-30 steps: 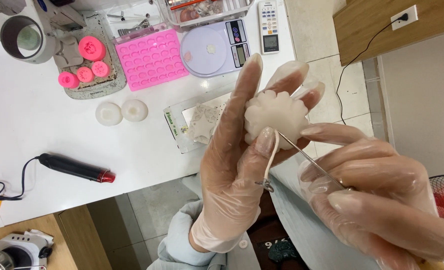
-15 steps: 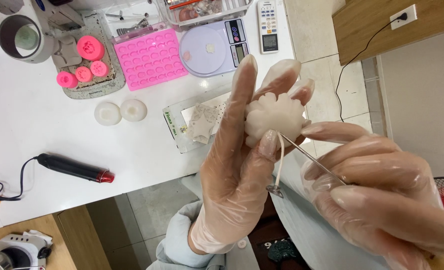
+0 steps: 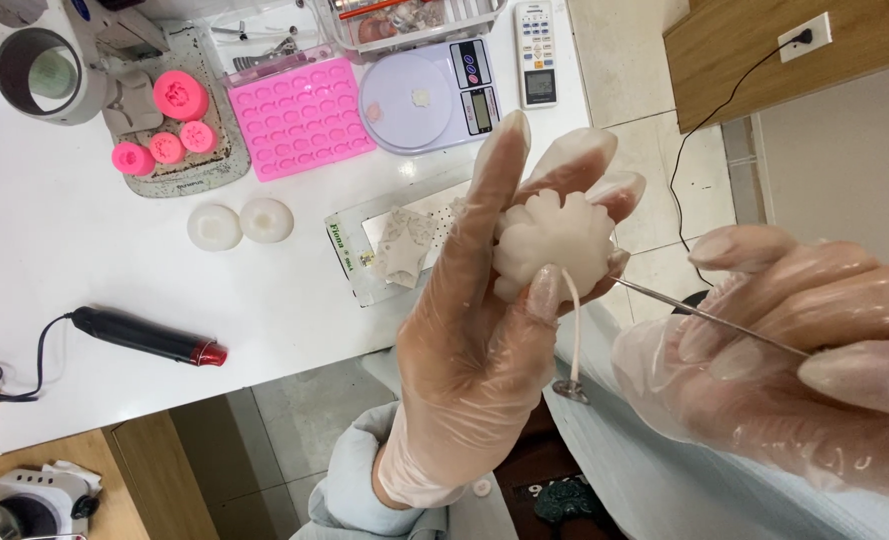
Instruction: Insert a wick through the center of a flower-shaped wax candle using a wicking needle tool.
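In the head view, the gloved left hand (image 3: 475, 340) lifts a white flower-shaped wax piece (image 3: 553, 245) above the white table (image 3: 85, 270), thumb and fingers pinching it so its underside faces the camera. Its wick (image 3: 571, 335) hangs downward, long axis near vertical. The right hand (image 3: 795, 370) pinches a thin metal needle (image 3: 710, 318), tip aimed left at the wick's base.

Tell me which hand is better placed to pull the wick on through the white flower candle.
Probably right. The left hand grips the flower candle with the wick dangling; the right hand holds only the thin metal rod.
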